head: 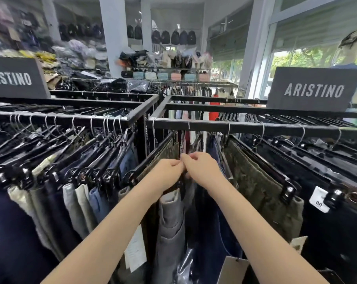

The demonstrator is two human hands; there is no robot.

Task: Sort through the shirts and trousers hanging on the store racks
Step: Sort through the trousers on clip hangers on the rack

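Left hand (pixel 169 171) and right hand (pixel 203 169) — fingers curled, tips meeting above grey fabric trousers (pixel 170 218) (what they pinch cannot be told). These hang on the black metal rack rail (pixel 245 126) — between olive-green trousers (pixel 166 153) and navy trousers (pixel 214 226).

Hands: two, left hand (pixel 169 171) and right hand (pixel 203 169). Olive trousers: two, left olive pair (pixel 165 153) and right olive pair (pixel 255 177), flanking the hands. ARISTINO signs: two, left sign (pixel 11 78) (edge cropped) and right sign (pixel 313 89), beyond the hands.
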